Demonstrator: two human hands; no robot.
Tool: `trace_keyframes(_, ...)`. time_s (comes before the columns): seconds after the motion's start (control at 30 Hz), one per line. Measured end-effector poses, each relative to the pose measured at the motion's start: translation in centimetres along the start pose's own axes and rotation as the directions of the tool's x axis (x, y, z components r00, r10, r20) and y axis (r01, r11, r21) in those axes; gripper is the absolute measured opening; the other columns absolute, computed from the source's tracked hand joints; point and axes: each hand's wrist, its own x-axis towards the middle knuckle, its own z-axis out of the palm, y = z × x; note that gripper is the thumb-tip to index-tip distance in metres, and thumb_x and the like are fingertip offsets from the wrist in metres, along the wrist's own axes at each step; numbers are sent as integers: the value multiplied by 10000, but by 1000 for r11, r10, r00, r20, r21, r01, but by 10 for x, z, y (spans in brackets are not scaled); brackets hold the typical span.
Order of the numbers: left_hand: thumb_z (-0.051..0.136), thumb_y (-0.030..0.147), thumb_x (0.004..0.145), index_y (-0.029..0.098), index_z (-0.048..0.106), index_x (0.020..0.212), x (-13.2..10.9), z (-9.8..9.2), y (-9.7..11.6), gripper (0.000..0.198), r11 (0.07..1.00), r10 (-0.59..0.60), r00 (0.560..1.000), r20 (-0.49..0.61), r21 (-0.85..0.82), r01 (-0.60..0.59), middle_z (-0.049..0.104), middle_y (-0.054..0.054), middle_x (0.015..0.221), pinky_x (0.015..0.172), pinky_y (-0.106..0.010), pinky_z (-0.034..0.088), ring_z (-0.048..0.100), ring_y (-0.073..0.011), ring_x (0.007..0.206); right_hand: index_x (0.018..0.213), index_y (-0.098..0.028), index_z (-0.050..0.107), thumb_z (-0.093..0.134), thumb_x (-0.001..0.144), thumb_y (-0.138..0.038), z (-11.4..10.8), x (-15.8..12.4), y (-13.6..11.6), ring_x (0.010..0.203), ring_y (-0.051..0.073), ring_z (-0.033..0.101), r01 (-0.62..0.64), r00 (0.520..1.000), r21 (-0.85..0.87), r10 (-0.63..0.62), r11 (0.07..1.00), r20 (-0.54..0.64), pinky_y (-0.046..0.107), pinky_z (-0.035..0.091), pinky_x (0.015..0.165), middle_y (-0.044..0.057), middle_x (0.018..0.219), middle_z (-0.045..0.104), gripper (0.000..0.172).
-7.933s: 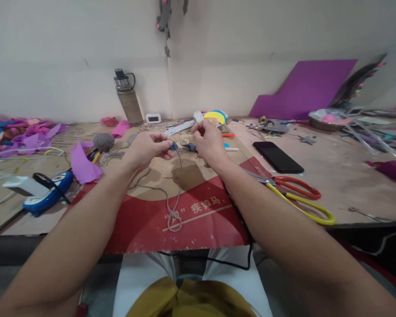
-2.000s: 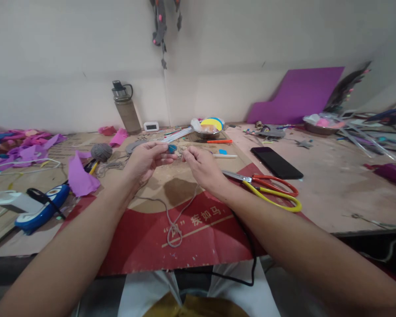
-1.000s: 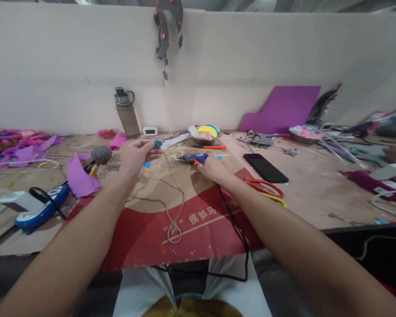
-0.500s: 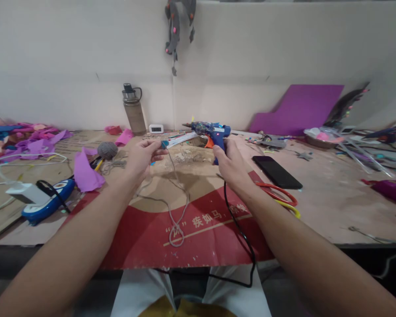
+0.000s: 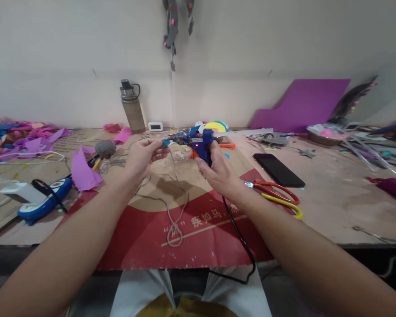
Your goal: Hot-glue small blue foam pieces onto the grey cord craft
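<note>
My left hand (image 5: 147,155) pinches a small blue piece (image 5: 166,143) between thumb and fingertips. Grey yarn (image 5: 187,193) hangs beside it and loops down over the cardboard. My right hand (image 5: 218,171) is wrapped round the handle of a blue hot glue gun (image 5: 198,143), whose orange trigger shows below the body. The gun's nozzle points left, close to the blue piece; whether they touch I cannot tell. A black cord (image 5: 239,235) runs from the gun down over the front edge. Beneath both hands lies a red and brown cardboard sheet (image 5: 128,240).
Scissors (image 5: 280,196) with red and yellow handles and a black phone (image 5: 279,170) lie to the right. On the left are a blue power strip (image 5: 49,203), purple felt (image 5: 85,169) and a grey yarn ball (image 5: 105,149). A bottle (image 5: 133,110) stands by the wall.
My right hand has brought the glue gun left and slightly down, its nozzle now near the blue piece. My left hand has hardly moved. Coloured pieces behind the gun are now uncovered.
</note>
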Motion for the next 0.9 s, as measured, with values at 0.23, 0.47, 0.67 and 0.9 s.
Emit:
trace_keyframes(0.23, 694, 218, 719, 124, 610, 719, -3, 3, 3, 126, 1000, -6, 1000, 3, 7, 5, 669, -48, 684, 644, -239, 541, 677, -135, 639, 1404, -181, 332, 446, 883, -249, -1, 1, -5, 1200, 285, 508, 47, 999, -47, -46, 998, 14, 477, 429, 1014, 150, 1276, 544, 537)
trace_keyframes(0.47, 688, 222, 723, 127, 602, 719, -5, 5, 4, 128, 999, -24, 1000, 8, 41, 23, 676, -53, 687, 647, -238, 543, 681, -138, 642, 1441, -185, 288, 439, 879, -243, 1, 0, -7, 1220, 294, 498, 26, 999, -69, -25, 997, 21, 497, 392, 1051, 152, 1280, 551, 585)
trace_keyframes(0.67, 680, 194, 715, 128, 594, 699, -5, 7, 4, 109, 999, -24, 1000, -2, 45, 24, 667, -47, 660, 614, -235, 546, 679, -141, 615, 1421, -191, 325, 449, 869, -218, 3, 0, -11, 1189, 295, 520, -10, 999, -61, 12, 998, 30, 488, 423, 1016, 159, 1264, 554, 567)
trace_keyframes(0.9, 682, 183, 700, 131, 605, 698, -3, 5, 4, 92, 1000, 0, 1000, -22, 20, 1, 660, -39, 662, 622, -247, 550, 659, -127, 588, 1319, -189, 399, 459, 870, -229, 0, -1, -10, 1235, 295, 482, -39, 999, -64, 40, 997, 11, 502, 415, 1025, 151, 1268, 547, 455)
